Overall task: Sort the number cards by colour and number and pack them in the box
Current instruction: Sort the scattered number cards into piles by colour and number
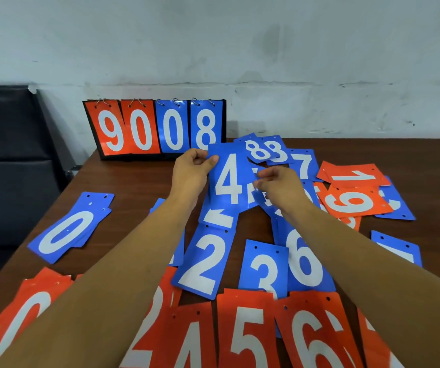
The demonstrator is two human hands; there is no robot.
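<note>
My left hand [192, 166] pinches the top left corner of a blue 4 card [229, 179] and holds it up over the table's middle. My right hand [277, 181] pinches another blue card [256, 196] just behind the 4; its number is hidden. Blue cards 0 [67, 229], 2 [205, 264], 3 [264, 269] and 6 [304, 258] lie flat nearer me. Blue 8s [261, 150] and a 7 [302, 163] lie beyond my hands. Red cards 4 [189, 343], 5 [245, 335] and 6 [311, 338] line the near edge.
A flip scoreboard [155, 126] reading 9 0 0 8 stands at the table's back left by the wall. Red 1 [357, 176] and 9 [351, 203] cards lie at the right. A dark chair [9, 155] stands left of the brown table [123, 181].
</note>
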